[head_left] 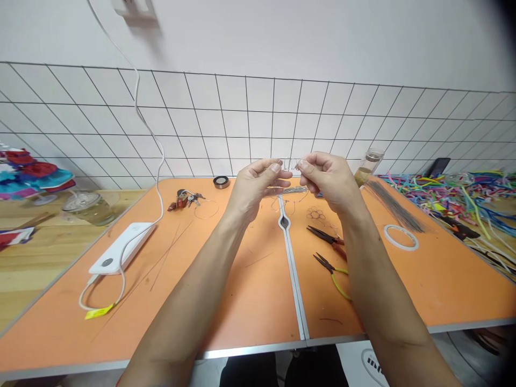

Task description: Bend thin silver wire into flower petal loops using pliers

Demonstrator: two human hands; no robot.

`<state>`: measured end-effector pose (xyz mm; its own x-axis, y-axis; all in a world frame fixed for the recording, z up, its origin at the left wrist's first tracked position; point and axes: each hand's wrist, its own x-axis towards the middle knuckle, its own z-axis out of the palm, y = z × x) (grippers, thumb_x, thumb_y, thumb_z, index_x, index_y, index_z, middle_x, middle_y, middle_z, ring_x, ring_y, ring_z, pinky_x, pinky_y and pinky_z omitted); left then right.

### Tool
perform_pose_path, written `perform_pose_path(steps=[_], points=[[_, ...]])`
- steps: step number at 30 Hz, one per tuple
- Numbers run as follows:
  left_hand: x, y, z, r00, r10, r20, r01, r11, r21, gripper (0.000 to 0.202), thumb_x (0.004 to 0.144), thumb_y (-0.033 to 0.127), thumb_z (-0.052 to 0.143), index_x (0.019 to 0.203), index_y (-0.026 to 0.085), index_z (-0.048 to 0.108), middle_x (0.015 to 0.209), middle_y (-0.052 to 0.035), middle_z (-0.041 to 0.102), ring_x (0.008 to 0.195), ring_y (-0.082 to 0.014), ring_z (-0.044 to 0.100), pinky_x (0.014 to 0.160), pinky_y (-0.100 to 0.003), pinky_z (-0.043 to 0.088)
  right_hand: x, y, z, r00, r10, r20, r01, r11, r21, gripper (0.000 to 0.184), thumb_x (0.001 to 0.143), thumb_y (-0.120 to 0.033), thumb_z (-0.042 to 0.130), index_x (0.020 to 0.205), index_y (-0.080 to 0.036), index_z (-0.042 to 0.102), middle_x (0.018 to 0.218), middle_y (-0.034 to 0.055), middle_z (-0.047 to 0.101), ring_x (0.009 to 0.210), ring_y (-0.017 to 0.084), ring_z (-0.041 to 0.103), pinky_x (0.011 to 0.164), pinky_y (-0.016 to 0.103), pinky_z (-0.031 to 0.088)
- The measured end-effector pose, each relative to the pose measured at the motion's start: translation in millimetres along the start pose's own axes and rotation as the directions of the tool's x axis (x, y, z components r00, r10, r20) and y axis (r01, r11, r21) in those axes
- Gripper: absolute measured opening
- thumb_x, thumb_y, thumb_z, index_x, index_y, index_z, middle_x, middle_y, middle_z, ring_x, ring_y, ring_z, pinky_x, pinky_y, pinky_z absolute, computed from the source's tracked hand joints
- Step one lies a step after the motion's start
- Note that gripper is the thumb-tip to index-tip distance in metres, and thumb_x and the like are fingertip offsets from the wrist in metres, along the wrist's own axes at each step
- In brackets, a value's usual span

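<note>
Both my hands are raised over the middle of the orange table (pixel 242 290). My left hand (pixel 253 185) and my right hand (pixel 326 180) each pinch a thin silver wire (pixel 288 166) that spans the small gap between their fingertips. A bundle of thin wires (pixel 288 190) shows just below the hands. Under my right forearm lie red-handled pliers (pixel 328 240) and yellow-handled pliers (pixel 332 269). A small wire flower shape (pixel 315 214) rests flat on the table near them.
A white power bank (pixel 121 248) with its cable lies at left, beside keys (pixel 185 199) and a tape roll (pixel 221 181). A dark wire bundle (pixel 393 207), a white ring (pixel 400 237), a small bottle (pixel 368 166) and a heap of coloured pipe cleaners (pixel 455 196) lie right. A glass jar (pixel 89 207) stands far left.
</note>
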<state>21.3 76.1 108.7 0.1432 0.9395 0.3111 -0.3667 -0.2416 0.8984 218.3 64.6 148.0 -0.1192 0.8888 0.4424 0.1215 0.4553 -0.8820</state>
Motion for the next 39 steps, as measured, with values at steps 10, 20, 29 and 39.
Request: perform_pose_path(steps=[10, 20, 29, 39], points=[[1.4, -0.8, -2.7, 0.999, -0.038, -0.036, 0.038, 0.999, 0.005, 0.039, 0.079, 0.048, 0.098, 0.092, 0.016, 0.078, 0.093, -0.0096, 0.086, 0.075, -0.0176, 0.080, 0.070, -0.028, 0.062, -1.2, -2.8, 6.6, 0.999, -0.046, 0.018, 0.047, 0.993, -0.106, 0.021, 0.097, -0.033, 0.077, 0.081, -0.021, 0.073, 0.068, 0.0010, 0.069, 0.055, 0.010, 0.050, 0.048, 0.026, 0.034], [2.9, -1.7, -3.4, 0.995, -0.030, -0.096, 0.031, 0.999, 0.008, 0.036, 0.081, 0.046, 0.095, 0.092, 0.017, 0.077, 0.095, -0.0098, 0.086, 0.076, -0.0175, 0.080, 0.073, -0.028, 0.063, -0.3, -2.7, 6.3, 0.999, -0.010, 0.038, 0.014, 0.994, -0.104, 0.023, 0.095, -0.038, 0.081, 0.082, -0.021, 0.073, 0.070, 0.0014, 0.070, 0.055, 0.010, 0.050, 0.046, 0.025, 0.033], [2.3, 0.9, -6.7, 0.998, -0.054, -0.023, 0.055, 0.998, 0.037, 0.039, 0.082, 0.049, 0.095, 0.099, 0.019, 0.078, 0.103, -0.0099, 0.086, 0.083, -0.0181, 0.081, 0.080, -0.031, 0.063, -1.3, -3.5, 6.6, 1.000, -0.005, -0.013, 0.003, 0.988, -0.153, 0.011, 0.093, -0.025, 0.076, 0.084, -0.019, 0.075, 0.069, 0.0012, 0.069, 0.058, 0.012, 0.056, 0.048, 0.026, 0.037], [1.9, 1.5, -3.6, 0.999, -0.036, -0.006, 0.037, 0.996, 0.087, 0.041, 0.079, 0.052, 0.097, 0.092, 0.017, 0.080, 0.092, -0.0102, 0.086, 0.082, -0.0204, 0.082, 0.073, -0.029, 0.063, -0.1, 3.5, 8.7, 0.998, -0.021, 0.062, 0.034, 0.975, -0.217, 0.013, 0.095, -0.022, 0.075, 0.082, -0.019, 0.076, 0.069, 0.0007, 0.070, 0.062, 0.013, 0.058, 0.054, 0.028, 0.042]])
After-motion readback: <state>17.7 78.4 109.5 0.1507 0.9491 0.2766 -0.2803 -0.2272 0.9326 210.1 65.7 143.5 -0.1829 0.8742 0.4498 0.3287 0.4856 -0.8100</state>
